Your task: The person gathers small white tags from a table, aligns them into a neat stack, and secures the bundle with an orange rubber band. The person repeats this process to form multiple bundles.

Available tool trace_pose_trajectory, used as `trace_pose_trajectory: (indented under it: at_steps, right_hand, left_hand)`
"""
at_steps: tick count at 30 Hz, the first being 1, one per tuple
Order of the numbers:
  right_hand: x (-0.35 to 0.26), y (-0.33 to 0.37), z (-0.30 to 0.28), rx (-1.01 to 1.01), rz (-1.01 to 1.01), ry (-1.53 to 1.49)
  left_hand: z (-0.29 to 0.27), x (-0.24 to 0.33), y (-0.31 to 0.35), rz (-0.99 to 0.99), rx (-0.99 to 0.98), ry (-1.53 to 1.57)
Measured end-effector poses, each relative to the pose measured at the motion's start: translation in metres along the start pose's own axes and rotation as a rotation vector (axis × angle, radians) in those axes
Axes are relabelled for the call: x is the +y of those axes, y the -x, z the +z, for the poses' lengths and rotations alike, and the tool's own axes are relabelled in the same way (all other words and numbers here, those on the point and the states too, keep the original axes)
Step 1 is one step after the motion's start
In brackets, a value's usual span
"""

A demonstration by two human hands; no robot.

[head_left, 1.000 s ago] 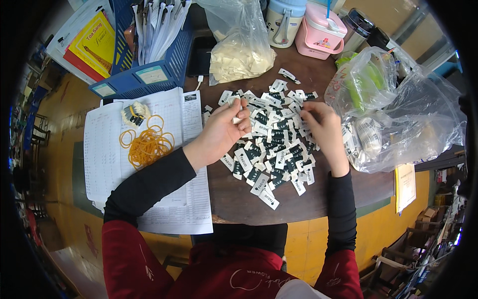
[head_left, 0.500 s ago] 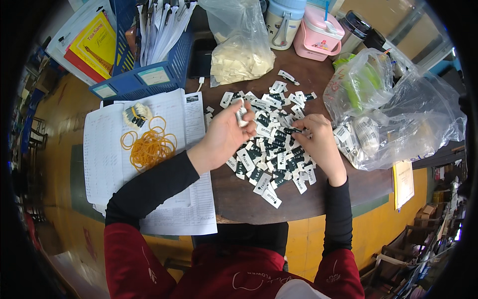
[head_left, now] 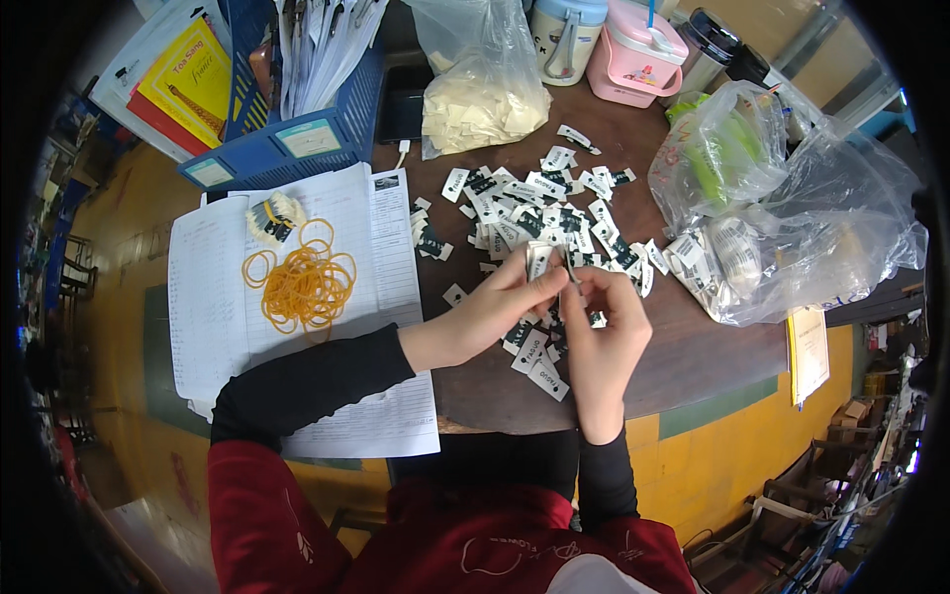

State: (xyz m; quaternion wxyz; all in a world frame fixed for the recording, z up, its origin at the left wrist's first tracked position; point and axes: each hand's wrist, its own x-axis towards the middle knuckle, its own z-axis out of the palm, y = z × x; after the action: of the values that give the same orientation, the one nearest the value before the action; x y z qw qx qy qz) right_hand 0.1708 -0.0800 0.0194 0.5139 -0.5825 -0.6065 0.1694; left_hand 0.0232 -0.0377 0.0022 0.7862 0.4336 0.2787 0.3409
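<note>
Small white and dark-green fabric labels (head_left: 515, 228) lie in a loose pile on the brown table, partly hidden by my hands. My left hand (head_left: 500, 305) is closed on a small stack of labels (head_left: 537, 259), held upright just above the near side of the pile. Touching that stack, my right hand (head_left: 606, 327) pinches a thin dark label (head_left: 569, 265), seen nearly edge-on. Both hands meet at the fingertips. Left of them, orange rubber bands (head_left: 309, 287) and a banded bundle of labels (head_left: 276, 218) rest on written paper sheets (head_left: 208, 307).
A blue file rack (head_left: 287, 153) stands at the back left. Behind the pile are a bag of cream labels (head_left: 485, 114), a blue-lidded jug (head_left: 571, 40) and a pink container (head_left: 636, 64). Clear plastic bags (head_left: 792, 238) crowd the right side. The table's curved edge (head_left: 515, 428) is near me.
My left hand has moved right and nearer me with its stack. My right hand has lifted a label from the pile and come in to meet the stack.
</note>
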Motion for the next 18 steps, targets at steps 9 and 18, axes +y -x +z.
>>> trace_pose_trajectory:
  at_steps: [9,18]
  right_hand:
    - [0.000,0.014,0.002,-0.091,0.136,-0.202]
    - [0.001,0.022,-0.017,-0.117,0.471,-0.526]
  left_hand:
    - [-0.005,-0.011,-0.002,-0.080,0.007,0.275]
    - [-0.005,-0.011,-0.001,-0.098,-0.077,0.127]
